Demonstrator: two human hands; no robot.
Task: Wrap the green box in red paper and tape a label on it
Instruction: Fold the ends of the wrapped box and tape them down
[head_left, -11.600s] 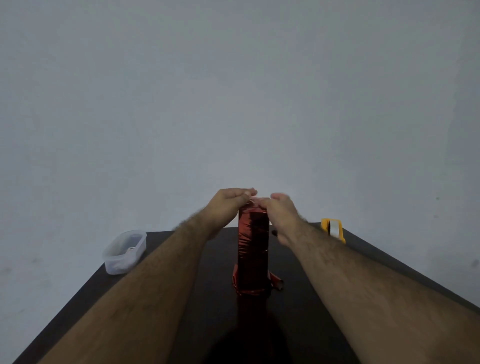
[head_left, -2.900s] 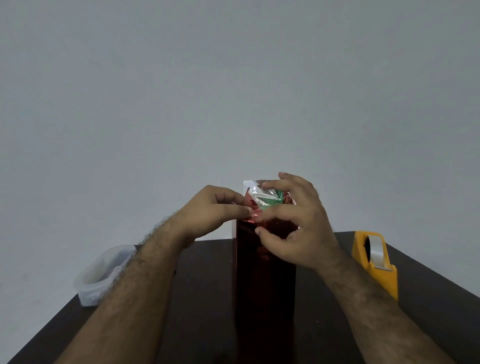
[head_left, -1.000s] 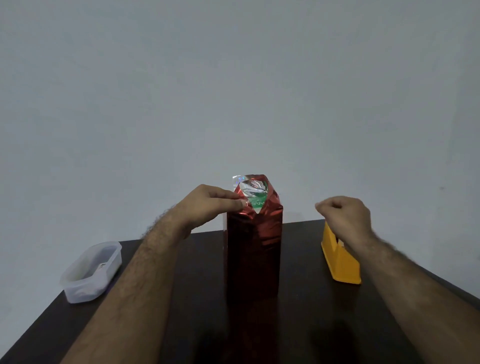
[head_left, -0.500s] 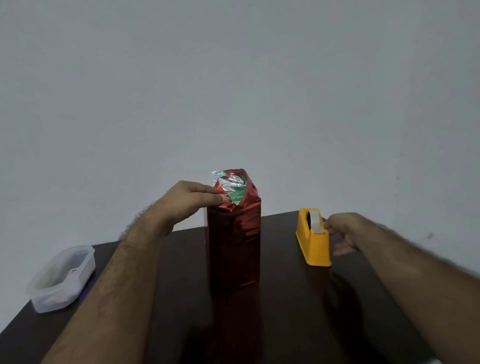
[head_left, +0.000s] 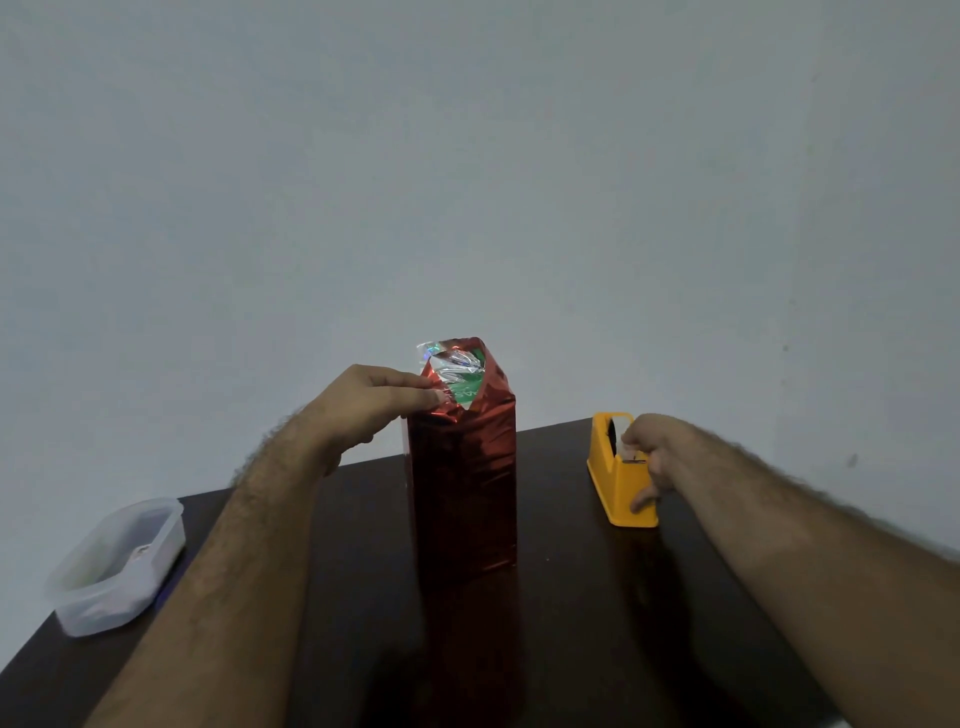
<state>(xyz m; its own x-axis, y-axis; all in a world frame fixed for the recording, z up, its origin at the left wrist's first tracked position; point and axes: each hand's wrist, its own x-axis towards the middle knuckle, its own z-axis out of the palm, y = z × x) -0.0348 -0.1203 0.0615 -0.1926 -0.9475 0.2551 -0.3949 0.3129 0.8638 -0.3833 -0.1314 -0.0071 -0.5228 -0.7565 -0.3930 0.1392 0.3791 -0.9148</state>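
Centrally, the green box stands upright on the dark surface, sheathed in red paper on all visible sides. At its top the paper is only partly folded: a silvery underside shows, and a patch of green remains exposed in the opening. The left hand pinches the folded paper at the top left edge of the box, thumb and forefinger pressed together on the crease. The right hand rests on the yellow tape dispenser near the far right edge of the surface, fingers curled around the roll and the dispenser's near side; whether a tape end is held cannot be told. A translucent plastic container sits at the left edge, well apart from the box. Behind the surface rises a plain grey wall.
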